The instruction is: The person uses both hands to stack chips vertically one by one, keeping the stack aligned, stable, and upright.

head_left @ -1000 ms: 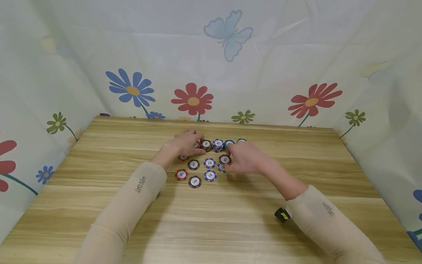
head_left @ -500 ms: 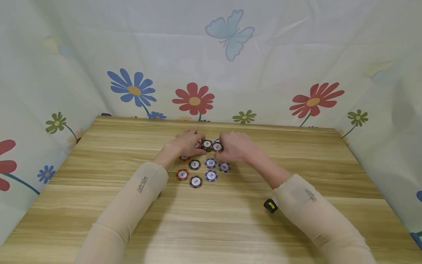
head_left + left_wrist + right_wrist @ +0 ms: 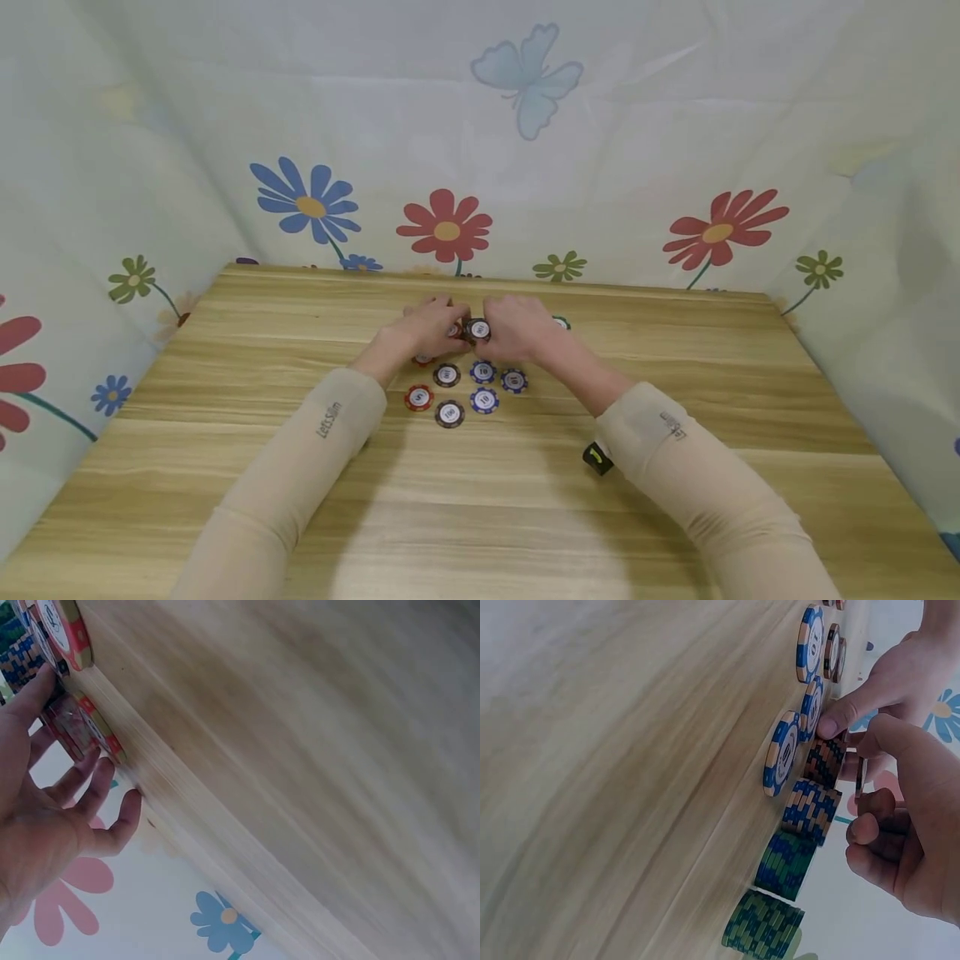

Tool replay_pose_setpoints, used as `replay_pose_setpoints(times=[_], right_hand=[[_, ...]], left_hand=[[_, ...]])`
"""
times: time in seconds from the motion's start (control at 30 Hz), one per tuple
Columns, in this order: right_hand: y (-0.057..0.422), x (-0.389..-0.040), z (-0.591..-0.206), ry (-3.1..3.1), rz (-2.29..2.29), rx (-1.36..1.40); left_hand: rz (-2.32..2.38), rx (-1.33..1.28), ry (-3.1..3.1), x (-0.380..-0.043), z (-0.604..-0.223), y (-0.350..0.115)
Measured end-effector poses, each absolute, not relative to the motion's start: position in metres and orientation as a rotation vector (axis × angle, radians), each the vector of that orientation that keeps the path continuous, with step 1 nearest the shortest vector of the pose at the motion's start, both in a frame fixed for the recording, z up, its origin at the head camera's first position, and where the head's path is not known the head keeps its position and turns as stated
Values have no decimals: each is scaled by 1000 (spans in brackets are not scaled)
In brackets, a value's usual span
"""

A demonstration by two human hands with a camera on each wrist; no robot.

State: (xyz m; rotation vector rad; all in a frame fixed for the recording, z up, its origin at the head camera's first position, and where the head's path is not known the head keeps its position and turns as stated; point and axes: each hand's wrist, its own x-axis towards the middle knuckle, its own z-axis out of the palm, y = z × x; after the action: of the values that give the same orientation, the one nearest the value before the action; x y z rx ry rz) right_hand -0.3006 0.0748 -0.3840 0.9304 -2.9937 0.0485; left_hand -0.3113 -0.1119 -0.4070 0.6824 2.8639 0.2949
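"Pictured where, and with what in the right hand (image 3: 519,327)?"

"Over the far part of a wood-grain tabletop (image 3: 465,500), pinching a black 100 chip (image 3: 478,330) between thumb and fingers. Held just above a dark chip stack (image 3: 826,760), right beside the left hand (image 3: 429,327)."

"And grasping what on the left?"

"Grips that same dark chip stack between thumb and finger, with the other fingers loosely bent near a red chip (image 3: 106,736). Impossible to tell whether touching it."

"Lined up alongside?"

"Upright in a row, in the right wrist view: a blue-and-tan stack (image 3: 811,811), a blue-and-green stack (image 3: 786,862) and a green stack (image 3: 763,922). Mostly hidden behind the right hand in the head view, save for a sliver of green rim."

"Laid out closer to the camera?"

"Lying flat, spaced apart: two red 5 chips (image 3: 419,398), one partly covered by the left hand, plus two flat black chips (image 3: 450,414) and three blue 10 chips (image 3: 484,400)."

"Dressed how, and against what?"

"In beige sleeves (image 3: 697,492), with a small black object (image 3: 597,457) at the right cuff. Facing a pale cloth backdrop (image 3: 360,108) printed with flowers (image 3: 444,230) and a light-blue butterfly (image 3: 529,82)."
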Motion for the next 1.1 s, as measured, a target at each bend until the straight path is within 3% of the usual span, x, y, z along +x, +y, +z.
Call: replay_pose_setpoints(times=[1.1], right_hand=[[75, -319, -391, -3096, 174, 910]], left_hand=[[323, 681, 2872, -312, -409, -113]])
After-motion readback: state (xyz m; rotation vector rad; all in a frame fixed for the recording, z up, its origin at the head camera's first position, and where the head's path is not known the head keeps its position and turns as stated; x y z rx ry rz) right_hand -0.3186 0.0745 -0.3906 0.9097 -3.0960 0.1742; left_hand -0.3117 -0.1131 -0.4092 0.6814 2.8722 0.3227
